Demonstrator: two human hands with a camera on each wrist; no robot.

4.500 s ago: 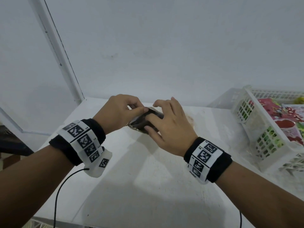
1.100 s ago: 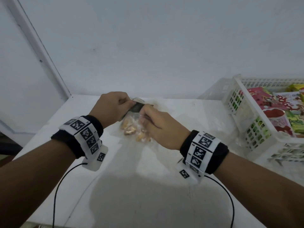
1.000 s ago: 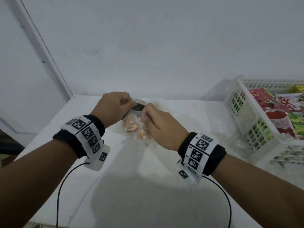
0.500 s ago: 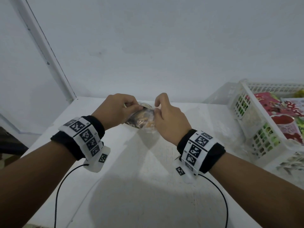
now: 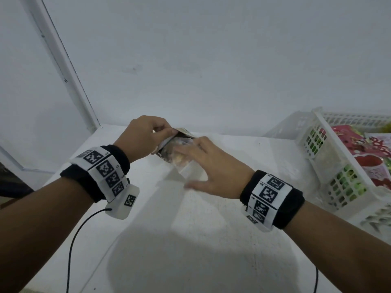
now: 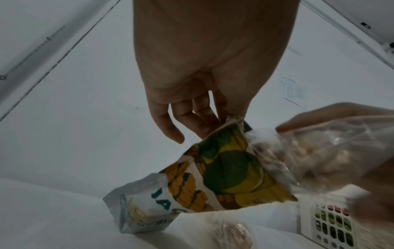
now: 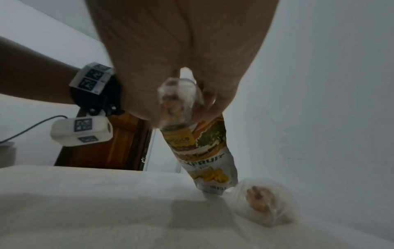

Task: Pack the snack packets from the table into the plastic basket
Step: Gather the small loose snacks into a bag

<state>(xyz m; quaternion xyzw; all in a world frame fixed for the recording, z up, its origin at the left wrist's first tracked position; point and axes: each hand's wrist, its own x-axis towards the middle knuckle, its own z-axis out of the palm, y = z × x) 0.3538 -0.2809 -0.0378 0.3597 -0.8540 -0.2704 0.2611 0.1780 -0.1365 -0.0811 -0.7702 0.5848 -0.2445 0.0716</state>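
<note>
White walls enclose a white tabletop [image 5: 190, 240], over which two hands are seen. One printed jackfruit snack packet [image 6: 224, 173] is pinched at its top edge between thumb and fingers of the left hand [image 5: 146, 134], with its lower end touching the tabletop. One clear bag of snack pieces [image 6: 324, 151] is held against that packet by the right hand [image 5: 213, 166], though whether its blurred fingers are curled round the bag cannot be told. One further small clear bag [image 7: 262, 202] with pale brown pieces inside is lying on the tabletop just beside the packet's lower end. One white plastic basket [image 5: 330, 166] is standing at the right, and red and green packets [image 5: 370, 153] are lying in it
</note>
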